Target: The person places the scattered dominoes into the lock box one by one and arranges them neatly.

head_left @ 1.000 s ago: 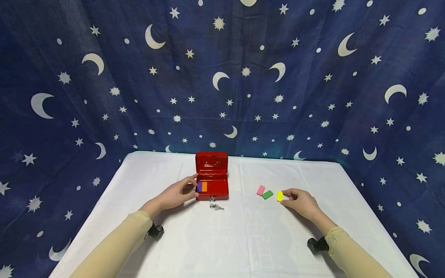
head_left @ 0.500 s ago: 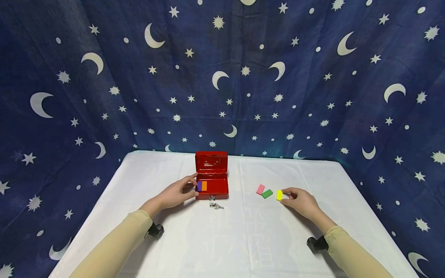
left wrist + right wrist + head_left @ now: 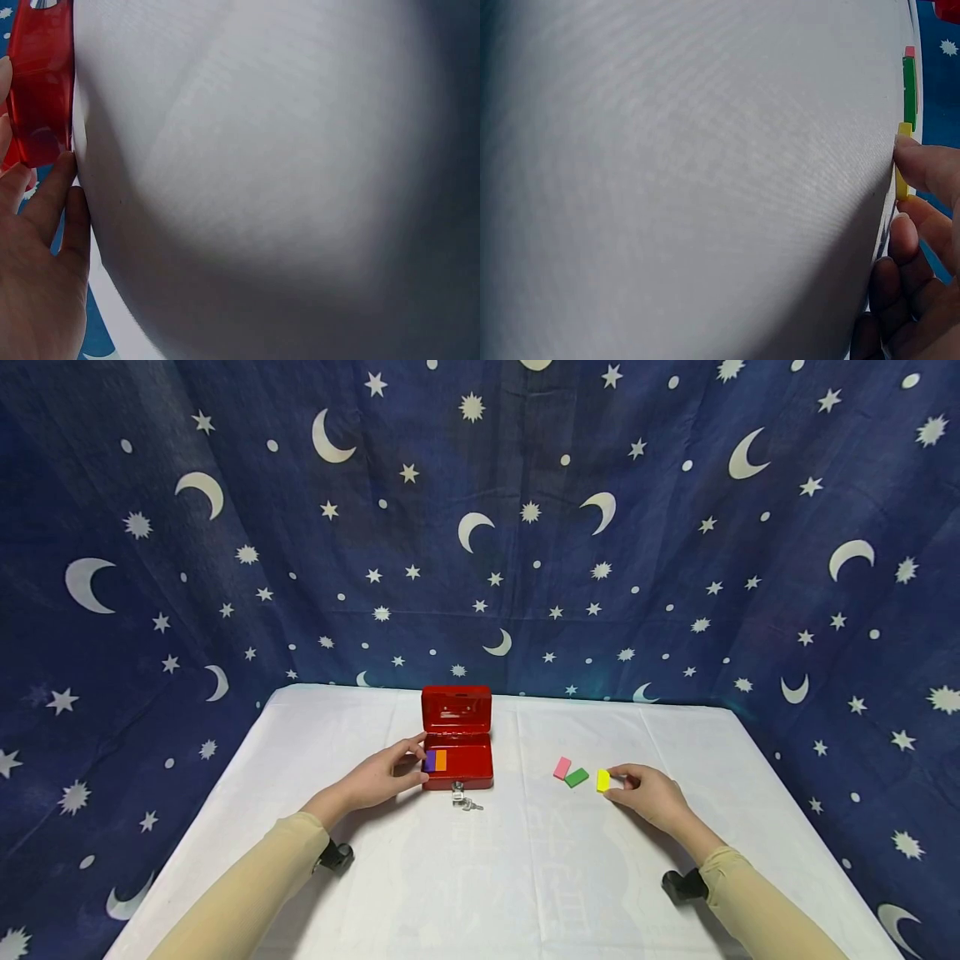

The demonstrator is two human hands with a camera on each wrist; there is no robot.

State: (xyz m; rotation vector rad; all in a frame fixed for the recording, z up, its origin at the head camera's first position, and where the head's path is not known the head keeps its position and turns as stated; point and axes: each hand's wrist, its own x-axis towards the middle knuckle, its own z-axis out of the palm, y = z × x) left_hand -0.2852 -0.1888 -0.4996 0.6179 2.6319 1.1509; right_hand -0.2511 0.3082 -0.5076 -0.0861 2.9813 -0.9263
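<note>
A small red cash box [image 3: 472, 763] stands on the white table with its lid [image 3: 457, 709] raised. Inside, at its left end, lie a purple block [image 3: 430, 762] and an orange block [image 3: 441, 761], side by side. My left hand [image 3: 380, 774] holds the box's left end, thumb at the front corner and fingers along the side; the left wrist view shows fingertips against the red wall [image 3: 41, 97]. Between thumb and finger, my right hand [image 3: 654, 795] pinches a yellow block [image 3: 603, 781] at the table top. Left of it lie a green block [image 3: 577, 777] and a pink block [image 3: 562, 767].
Keys [image 3: 472, 806] hang from the lock [image 3: 457, 792] at the box's front. Dark blue cloth [image 3: 525, 568] with moons and stars closes off the back and sides. The white tablecloth [image 3: 480, 877] runs beneath everything.
</note>
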